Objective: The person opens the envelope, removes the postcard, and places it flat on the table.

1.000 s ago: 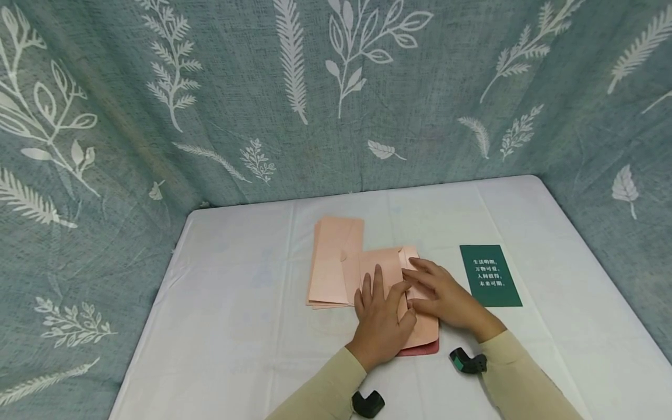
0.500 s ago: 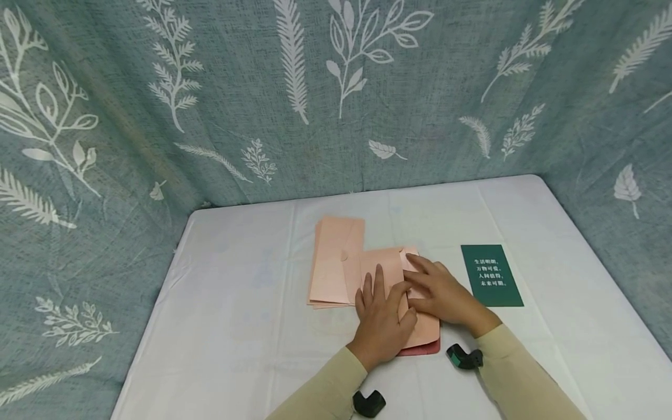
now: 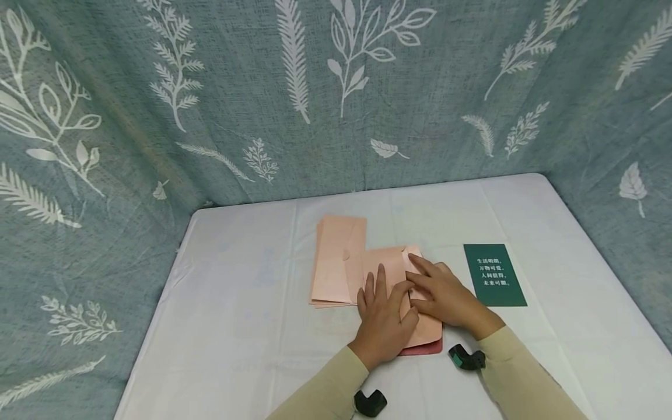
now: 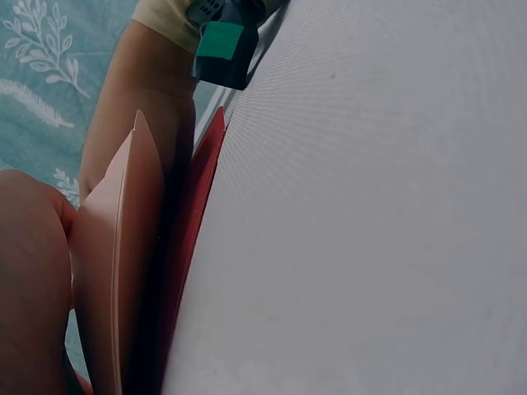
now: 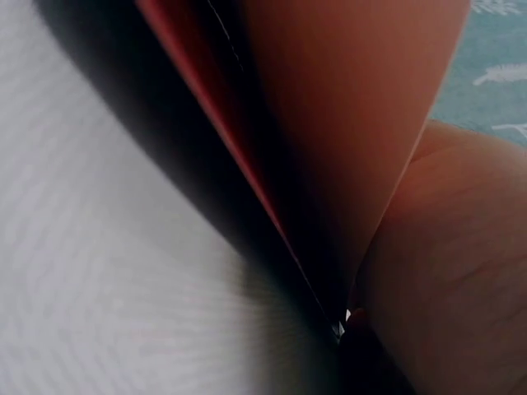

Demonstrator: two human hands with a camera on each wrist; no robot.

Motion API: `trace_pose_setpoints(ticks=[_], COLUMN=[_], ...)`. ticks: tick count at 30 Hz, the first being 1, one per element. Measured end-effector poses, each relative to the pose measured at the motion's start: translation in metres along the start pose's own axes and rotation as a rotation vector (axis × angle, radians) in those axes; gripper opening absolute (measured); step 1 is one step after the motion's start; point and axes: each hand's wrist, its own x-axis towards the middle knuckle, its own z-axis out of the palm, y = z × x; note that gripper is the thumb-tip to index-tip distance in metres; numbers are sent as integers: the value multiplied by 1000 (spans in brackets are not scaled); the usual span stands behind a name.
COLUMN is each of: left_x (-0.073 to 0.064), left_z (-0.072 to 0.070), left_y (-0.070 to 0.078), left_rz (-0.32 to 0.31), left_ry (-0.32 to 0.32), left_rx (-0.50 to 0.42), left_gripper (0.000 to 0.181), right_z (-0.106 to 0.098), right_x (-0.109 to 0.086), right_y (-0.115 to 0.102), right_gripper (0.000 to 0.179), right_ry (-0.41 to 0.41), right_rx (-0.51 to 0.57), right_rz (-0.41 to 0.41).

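In the head view, a pink envelope (image 3: 426,331) lies near the table's middle, over a red sheet (image 3: 424,350) whose edge shows at the bottom right. My left hand (image 3: 384,328) rests on the envelope, fingers extended. My right hand (image 3: 452,300) touches its right part, beside a folded strip, with relaxed, spread fingers. Both hands' fingertips come close together near the fold. From the left wrist, the pink paper (image 4: 103,247) stands raised above the red sheet (image 4: 193,210). The right wrist view has the same gap between pink paper (image 5: 354,90) and red edge (image 5: 235,156).
Several pink envelopes (image 3: 333,265) are stacked to the left, partly overlapped by the one under my hands. A dark green card (image 3: 494,275) with white writing lies to the right. The white-covered table (image 3: 231,326) is backed by a leaf-patterned curtain (image 3: 226,99).
Both hands keep nearly the same place on the envelope; my right fingers shift only slightly. The whole scene drifts a little to the right in view.
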Motion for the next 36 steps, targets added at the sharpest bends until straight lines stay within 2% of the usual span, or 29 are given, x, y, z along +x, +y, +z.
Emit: trace_pose_setpoints(ticks=[12, 36], left_x=[0, 1], left_z=[-1, 1], left_y=[-1, -2], left_rz=[-11, 0], left_ry=[-1, 15], left_rx=[6, -16], left_gripper=[48, 46], right_z=[4, -3], right_x=[-3, -13], right_y=[-2, -6], right_gripper=[61, 65], right_ry=[-12, -7], right_rx=[-15, -33], right_rz=[55, 72])
